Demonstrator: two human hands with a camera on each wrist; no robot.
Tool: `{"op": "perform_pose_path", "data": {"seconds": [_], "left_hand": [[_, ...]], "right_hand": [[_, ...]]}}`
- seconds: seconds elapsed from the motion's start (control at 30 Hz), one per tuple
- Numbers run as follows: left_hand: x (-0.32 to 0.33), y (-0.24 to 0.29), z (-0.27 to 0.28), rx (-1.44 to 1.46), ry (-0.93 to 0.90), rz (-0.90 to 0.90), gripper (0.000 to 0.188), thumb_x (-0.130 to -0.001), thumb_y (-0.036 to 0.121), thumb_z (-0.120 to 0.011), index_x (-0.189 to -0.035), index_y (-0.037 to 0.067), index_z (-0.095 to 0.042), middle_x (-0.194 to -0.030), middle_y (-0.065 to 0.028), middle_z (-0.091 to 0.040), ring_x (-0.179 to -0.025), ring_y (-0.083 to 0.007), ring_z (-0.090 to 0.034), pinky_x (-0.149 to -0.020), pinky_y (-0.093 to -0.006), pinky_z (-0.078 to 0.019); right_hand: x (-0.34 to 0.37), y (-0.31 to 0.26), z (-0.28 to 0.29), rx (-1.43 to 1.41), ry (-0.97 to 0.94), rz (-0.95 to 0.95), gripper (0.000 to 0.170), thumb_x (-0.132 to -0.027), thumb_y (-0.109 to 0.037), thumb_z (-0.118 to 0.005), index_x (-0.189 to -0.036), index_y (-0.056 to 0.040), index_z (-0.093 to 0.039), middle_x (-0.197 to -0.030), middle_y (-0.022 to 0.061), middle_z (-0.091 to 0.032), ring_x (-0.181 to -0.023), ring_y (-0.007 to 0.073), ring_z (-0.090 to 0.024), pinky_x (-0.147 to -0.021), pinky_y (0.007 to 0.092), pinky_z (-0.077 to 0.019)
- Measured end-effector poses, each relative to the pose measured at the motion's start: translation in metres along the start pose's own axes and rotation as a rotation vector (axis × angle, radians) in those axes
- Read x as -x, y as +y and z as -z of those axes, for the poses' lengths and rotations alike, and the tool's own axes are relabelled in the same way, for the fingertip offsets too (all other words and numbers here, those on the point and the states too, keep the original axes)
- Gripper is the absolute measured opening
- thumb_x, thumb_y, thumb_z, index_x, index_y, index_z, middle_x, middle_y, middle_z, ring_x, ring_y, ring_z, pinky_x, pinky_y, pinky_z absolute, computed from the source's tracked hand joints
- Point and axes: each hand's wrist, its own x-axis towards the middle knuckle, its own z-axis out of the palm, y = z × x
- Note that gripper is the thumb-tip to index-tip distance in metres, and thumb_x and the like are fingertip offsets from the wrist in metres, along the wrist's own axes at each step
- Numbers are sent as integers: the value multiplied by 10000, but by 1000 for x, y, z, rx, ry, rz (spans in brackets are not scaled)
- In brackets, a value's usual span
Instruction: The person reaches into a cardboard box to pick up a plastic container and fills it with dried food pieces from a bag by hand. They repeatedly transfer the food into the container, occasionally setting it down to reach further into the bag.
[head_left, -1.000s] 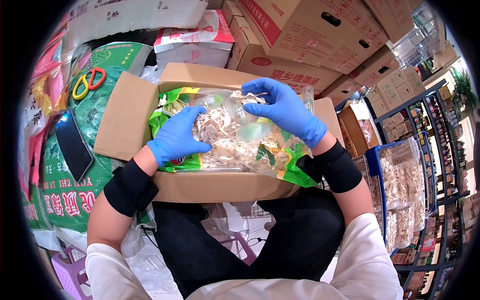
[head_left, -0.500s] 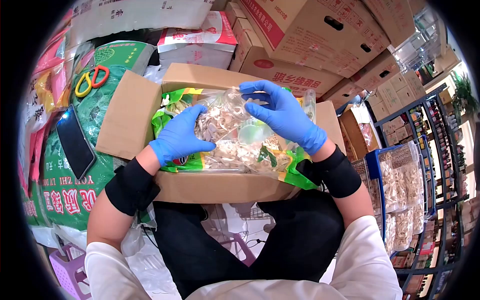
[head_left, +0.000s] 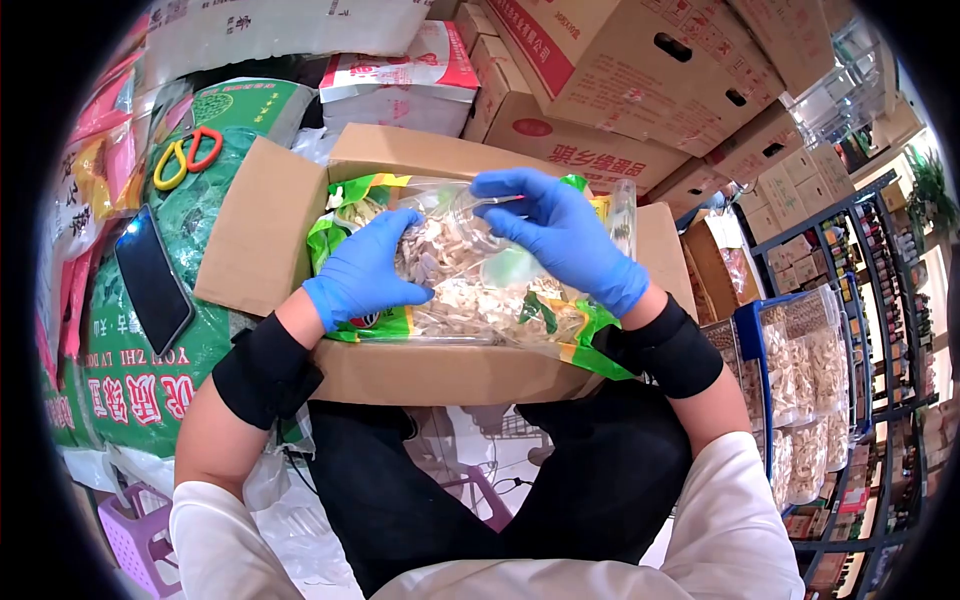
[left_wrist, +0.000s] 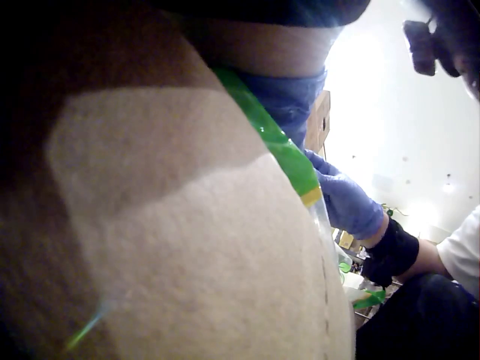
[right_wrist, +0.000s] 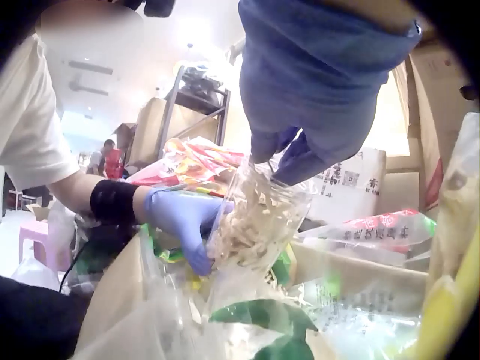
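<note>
A clear plastic container with pale dried pieces inside stands tilted over the open cardboard box. My blue-gloved left hand curves round its side, thumb and fingers spread apart; in the right wrist view the left hand presses on its wall. At its mouth, the right hand has bent fingers and thumb on the rim; the right wrist view shows the right hand's fingertips there. Beneath both hands lie green-edged clear bags of dried pieces. The left wrist view is mostly blocked by a pale surface.
Yellow-and-red scissors and a dark phone lie on a green sack at the left. Large cartons stack behind the box. Packed clear containers stand at the right, beside shelves.
My right hand has moved slightly left at the container's mouth. The pale pieces seen under its fingers a second ago no longer show there. The left hand keeps nearly the same place.
</note>
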Motion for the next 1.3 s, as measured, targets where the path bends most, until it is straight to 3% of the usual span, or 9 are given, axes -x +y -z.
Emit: {"op": "perform_pose_path", "data": {"seconds": [0.33,0.53,0.73,0.8,0.87,0.93,1.0,1.17,1.3], "left_hand": [[-1,-1,-1,26,57,-6,772,-606,318,-802,-1227,7,-465,-1153,-188,-542,-1063,-321,-547,-947,-375,-430],[0,-3,-2,-32,51,-83,823,-598,330,-807,-1257,10,-432,-1138,-198,-552,-1059,-355,-548,-924,-393,-442],[-2,1,3,7,95,34,791,-592,313,-810,-1236,15,-461,-1145,-193,-565,-1069,-337,-558,-929,-382,-446],[-3,-2,1,48,118,47,777,-594,316,-814,-1222,16,-470,-1147,-189,-566,-1066,-333,-561,-926,-382,-448],[-4,-1,1,88,143,61,763,-596,319,-818,-1209,17,-479,-1150,-185,-567,-1063,-330,-564,-923,-381,-449],[-3,6,6,151,149,101,775,-617,266,-836,-1241,-8,-467,-1140,-157,-581,-1049,-240,-581,-916,-336,-457],[-3,8,6,150,137,107,762,-610,291,-835,-1218,6,-475,-1145,-169,-576,-1055,-279,-575,-919,-352,-453],[-3,4,5,121,136,115,750,-599,313,-836,-1193,18,-485,-1145,-181,-576,-1058,-313,-571,-921,-363,-449],[-1,7,7,110,122,109,787,-610,281,-846,-1241,-6,-472,-1143,-156,-584,-1041,-240,-587,-916,-337,-460]], "right_hand": [[-4,6,10,40,267,90,224,-866,-116,-656,-1073,-35,-637,-951,50,-674,-850,103,-634,-738,226,-503],[6,8,-12,341,-63,171,236,-857,-145,-651,-1053,-14,-642,-902,88,-683,-834,162,-655,-790,291,-511],[0,3,2,355,264,189,189,-842,-151,-676,-956,-4,-648,-823,51,-677,-736,88,-631,-683,246,-508],[0,0,6,310,199,56,189,-829,-163,-693,-908,1,-644,-774,28,-666,-708,61,-599,-635,236,-485],[11,-15,2,331,67,14,166,-819,-181,-680,-893,-35,-653,-740,45,-661,-654,117,-612,-602,263,-479],[17,-29,-9,634,-413,25,117,-821,-150,-684,-901,-68,-659,-713,24,-617,-646,98,-585,-619,242,-460],[22,-7,-20,878,-482,99,147,-800,-171,-644,-932,-121,-688,-777,92,-661,-728,261,-649,-681,383,-503],[19,20,-33,1104,-592,26,242,-785,-222,-671,-1023,-184,-669,-773,128,-652,-751,300,-651,-714,419,-509],[15,30,-36,1102,-672,-18,278,-779,-244,-679,-1054,-207,-655,-760,144,-645,-744,309,-650,-700,422,-509]]}}
